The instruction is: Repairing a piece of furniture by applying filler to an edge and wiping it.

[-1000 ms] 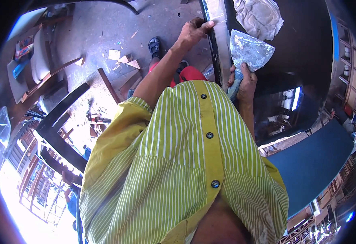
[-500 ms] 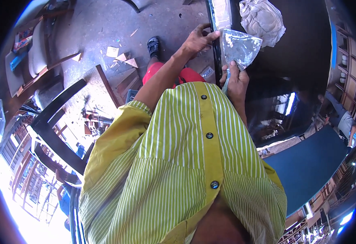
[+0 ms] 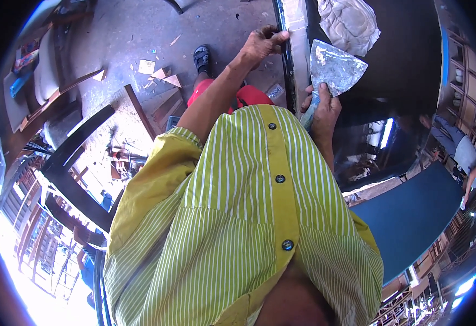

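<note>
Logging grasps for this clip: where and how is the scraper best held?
Likely by the scraper's slim handle, coming from the person's side: it points toward the body, while the broad, flat blade flares away. The right grip holds it there, thumb near the blade.

Left of the left fingers (image 3: 279,38), wood offcuts (image 3: 172,80) litter the grey concrete floor (image 3: 129,32); far right, wooden shelves (image 3: 471,89); far below-left, glaring daylight (image 3: 39,299).

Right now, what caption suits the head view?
Right hand grips a broad scraper; left hand at a dark panel's edge.
</note>
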Available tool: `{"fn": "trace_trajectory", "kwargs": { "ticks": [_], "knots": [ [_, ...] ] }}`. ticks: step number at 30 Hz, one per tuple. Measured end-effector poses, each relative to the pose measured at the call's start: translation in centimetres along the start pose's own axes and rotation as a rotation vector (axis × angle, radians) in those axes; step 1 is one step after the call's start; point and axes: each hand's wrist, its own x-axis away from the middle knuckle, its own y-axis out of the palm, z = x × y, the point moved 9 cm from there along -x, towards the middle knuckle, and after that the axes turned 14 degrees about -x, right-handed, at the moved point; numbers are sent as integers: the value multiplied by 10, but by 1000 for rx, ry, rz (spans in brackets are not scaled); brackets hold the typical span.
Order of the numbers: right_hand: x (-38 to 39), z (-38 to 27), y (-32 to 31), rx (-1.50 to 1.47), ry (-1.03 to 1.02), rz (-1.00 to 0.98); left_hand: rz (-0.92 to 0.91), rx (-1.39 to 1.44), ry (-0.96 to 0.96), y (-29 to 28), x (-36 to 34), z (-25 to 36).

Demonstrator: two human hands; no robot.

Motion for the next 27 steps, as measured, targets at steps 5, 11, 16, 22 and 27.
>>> {"fn": "trace_trajectory", "kwargs": {
  "ticks": [5,11,16,22,27],
  "knots": [
    [-9,-9,-28,131,-261,94,-21,72,-19,-4,0,-1],
    [-11,-48,-53,770,-624,243,9,-204,73,-3,10,10],
    [-18,-43,-100,984,-570,457,-271,-553,95,24,28,-2],
    [-31,-40,-132,1076,-356,632,-449,-848,136,43,70,-24],
    [-32,-42,-122,1207,-347,626,-202,-519,-38,51,106,-14]
  ]
}}
